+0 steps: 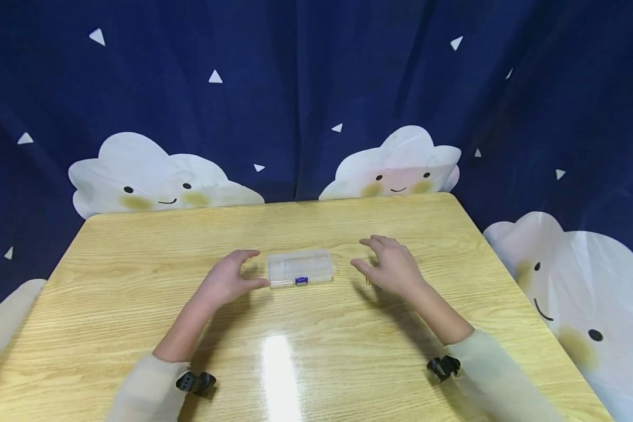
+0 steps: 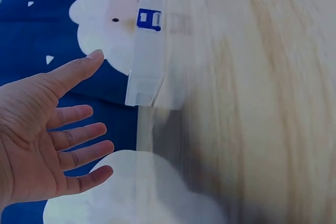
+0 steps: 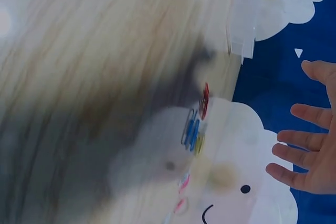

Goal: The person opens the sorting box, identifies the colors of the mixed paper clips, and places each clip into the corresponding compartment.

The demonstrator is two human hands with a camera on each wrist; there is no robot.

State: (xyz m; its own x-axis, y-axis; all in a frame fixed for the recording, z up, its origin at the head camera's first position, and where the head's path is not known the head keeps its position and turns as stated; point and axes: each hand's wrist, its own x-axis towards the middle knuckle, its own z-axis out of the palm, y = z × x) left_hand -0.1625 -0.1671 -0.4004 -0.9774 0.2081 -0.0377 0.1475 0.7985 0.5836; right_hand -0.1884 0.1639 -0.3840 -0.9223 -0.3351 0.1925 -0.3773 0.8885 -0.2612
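Note:
A clear plastic compartment box [image 1: 299, 264] with a blue latch [image 1: 301, 281] lies on the table between the two hands, latch side toward the person. My left hand [image 1: 227, 282] hovers at its left end, thumb and fingers spread apart, holding nothing. To the right of the box my right hand [image 1: 395, 268] is held over the table, fingers spread and palm bare. Near the right hand, the right wrist view has several small paper clips on the table: red clips [image 3: 205, 100], blue clips [image 3: 193, 132], a yellow clip [image 3: 199, 142] and pink ones [image 3: 184, 182]. The right hand mostly hides them in the head view.
The wooden table [image 1: 137, 328] carries a bright light reflection near its front. Behind it hangs a dark blue curtain [image 1: 295, 88] printed with smiling clouds and white triangles. A dark strap device [image 1: 196, 384] sits on the left sleeve, another [image 1: 443, 368] on the right.

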